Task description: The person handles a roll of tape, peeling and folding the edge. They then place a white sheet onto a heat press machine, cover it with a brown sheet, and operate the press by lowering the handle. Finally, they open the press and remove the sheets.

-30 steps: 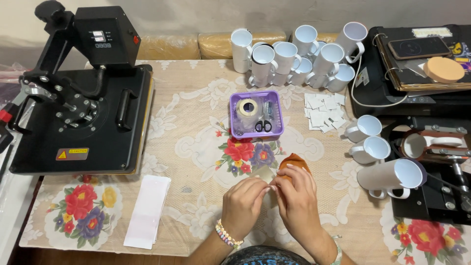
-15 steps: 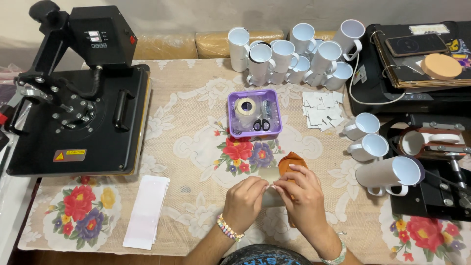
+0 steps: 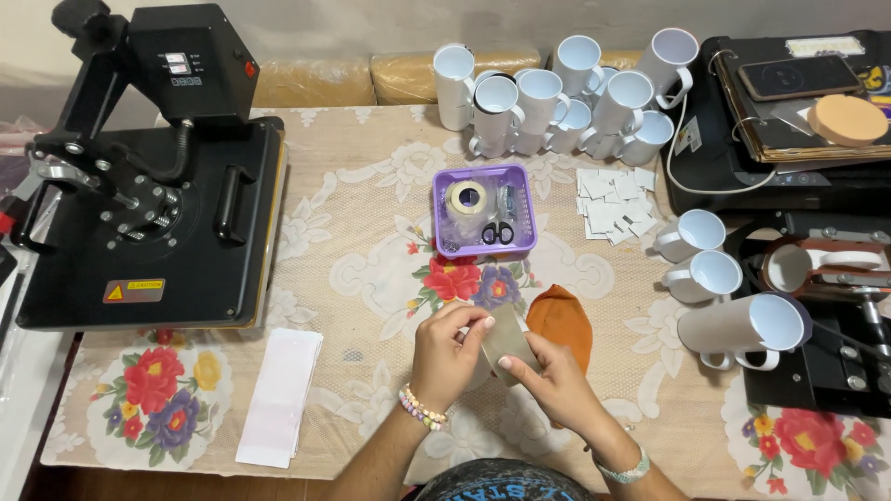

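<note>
Both my hands meet at the near middle of the table on a pale grey-beige wrapped object [image 3: 509,341], which looks like a mug covered by a sheet. My left hand [image 3: 445,357], with a bead bracelet on the wrist, grips its left side with the fingers curled over the top. From the right, my right hand [image 3: 557,385] pinches the sheet's edge. An orange cloth [image 3: 564,315] lies just behind my right hand, on the floral tablecloth [image 3: 371,269].
A black heat press [image 3: 148,195] fills the left side. A purple basket [image 3: 529,209] holds a tape roll [image 3: 467,198] and scissors [image 3: 498,232]. White mugs [image 3: 557,93] cluster at the back, more mugs [image 3: 691,232] by a mug press [image 3: 835,315] on the right. White paper strips [image 3: 281,394] lie front left.
My hands have stayed together on the wrapped object, shifting slightly. The fingers have changed their grip on the sheet. Nothing else on the table has moved.
</note>
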